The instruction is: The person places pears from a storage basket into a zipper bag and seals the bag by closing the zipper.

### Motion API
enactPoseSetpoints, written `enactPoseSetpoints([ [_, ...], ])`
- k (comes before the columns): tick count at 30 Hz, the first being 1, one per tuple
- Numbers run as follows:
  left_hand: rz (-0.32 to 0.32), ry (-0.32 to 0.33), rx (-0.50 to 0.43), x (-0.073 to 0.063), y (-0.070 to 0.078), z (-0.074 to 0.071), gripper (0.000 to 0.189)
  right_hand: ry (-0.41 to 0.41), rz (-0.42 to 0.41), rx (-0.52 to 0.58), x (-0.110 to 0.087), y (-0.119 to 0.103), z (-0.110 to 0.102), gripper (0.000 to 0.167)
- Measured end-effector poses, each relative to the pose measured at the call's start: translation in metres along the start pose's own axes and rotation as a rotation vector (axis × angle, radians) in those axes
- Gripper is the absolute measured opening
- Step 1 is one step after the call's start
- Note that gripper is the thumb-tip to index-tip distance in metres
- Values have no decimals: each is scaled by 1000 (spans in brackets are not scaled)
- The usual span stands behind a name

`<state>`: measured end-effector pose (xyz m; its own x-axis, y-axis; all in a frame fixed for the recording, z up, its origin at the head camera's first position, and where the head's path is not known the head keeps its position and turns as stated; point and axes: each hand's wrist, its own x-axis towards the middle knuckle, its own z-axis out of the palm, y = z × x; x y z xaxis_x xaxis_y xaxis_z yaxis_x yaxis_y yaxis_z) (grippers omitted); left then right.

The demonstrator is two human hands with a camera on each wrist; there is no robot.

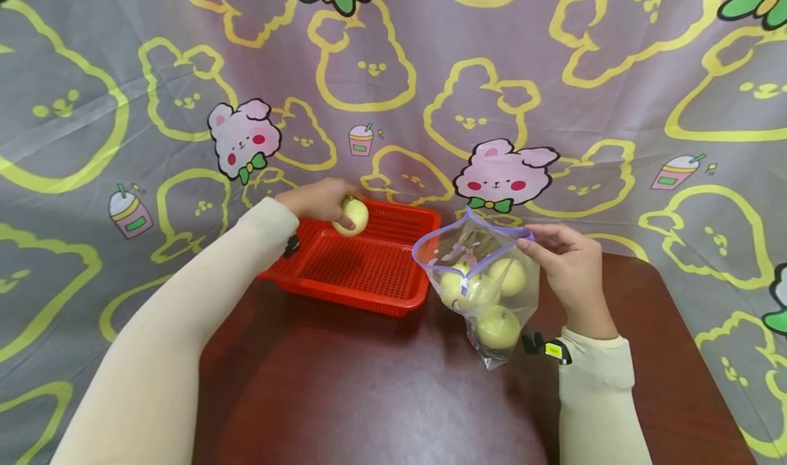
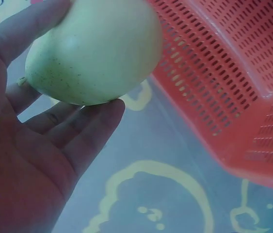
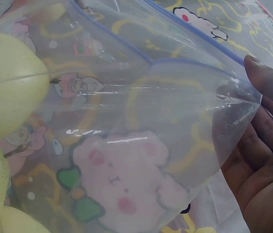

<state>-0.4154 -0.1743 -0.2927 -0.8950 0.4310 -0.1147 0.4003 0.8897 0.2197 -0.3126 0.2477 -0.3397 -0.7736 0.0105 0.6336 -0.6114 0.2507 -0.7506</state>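
Observation:
My left hand (image 1: 322, 200) grips a pale yellow-green apple (image 1: 354, 216) above the back left part of a red plastic basket (image 1: 418, 294). In the left wrist view the thumb and fingers hold this apple (image 2: 97, 48) from opposite sides, its stem pointing toward the palm. My right hand (image 1: 568, 260) pinches the purple-edged rim of a clear zip bag (image 1: 525, 301) at its right corner. The bag's mouth gapes, and several apples (image 1: 498, 327) lie inside. In the right wrist view the thumb (image 3: 267, 80) presses the bag's corner against the fingers.
A dark reddish-brown table (image 1: 369, 383) lies under the basket and the bag. Behind it hangs a grey curtain (image 1: 381, 76) with cartoon animals. The basket stands left of the bag, near the curtain. Its slotted wall (image 2: 214, 77) shows in the left wrist view.

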Motion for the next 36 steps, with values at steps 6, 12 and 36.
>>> enactPoseSetpoints([
  [6, 43, -14, 12, -2, 15, -11, 61, -5, 4, 46, 1, 0, 1, 27],
  [12, 49, -16, 21, -2, 31, -23, 65, -8, 9, 48, 4, 0, 1, 27],
  [36, 245, -1, 46, -17, 98, -40, 55, -14, 17, 31, 2, 0, 2, 27],
])
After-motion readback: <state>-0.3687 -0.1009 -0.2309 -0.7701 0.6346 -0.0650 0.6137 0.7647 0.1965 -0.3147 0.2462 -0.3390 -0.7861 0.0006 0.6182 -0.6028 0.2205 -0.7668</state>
